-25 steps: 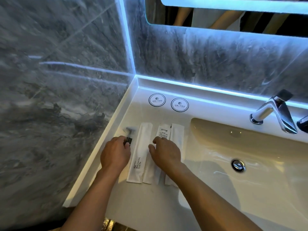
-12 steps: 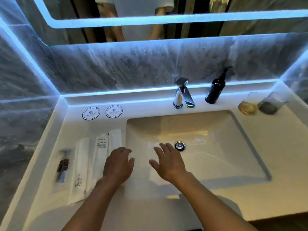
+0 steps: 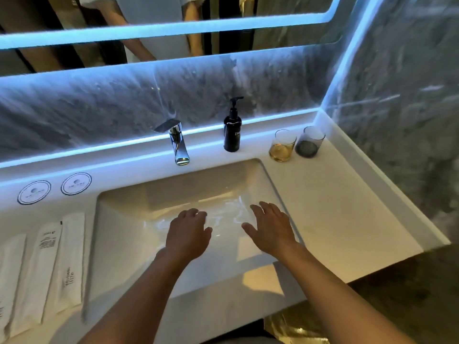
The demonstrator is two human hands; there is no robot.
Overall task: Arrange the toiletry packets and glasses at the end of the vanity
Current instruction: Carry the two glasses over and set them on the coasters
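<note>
Three long white toiletry packets [image 3: 47,269] lie side by side on the vanity's left part, at the frame's left edge. Two round paper coasters [image 3: 76,183] sit behind them near the backsplash. At the far right corner stand an amber glass [image 3: 282,146] and a grey glass [image 3: 309,142], touching or nearly so. My left hand [image 3: 188,235] and my right hand [image 3: 270,229] hover over the sink basin, both empty with fingers spread, far from packets and glasses.
The white sink basin [image 3: 119,227] fills the vanity's middle, with a chrome faucet [image 3: 177,142] behind it and a black pump bottle [image 3: 232,130] to its right. Marble walls close both ends. The countertop [image 3: 347,214] right of the basin is bare white.
Both hands left the packets and travelled right over the basin. The view swung right, so the packets now sit at the left edge and the two glasses came into sight.
</note>
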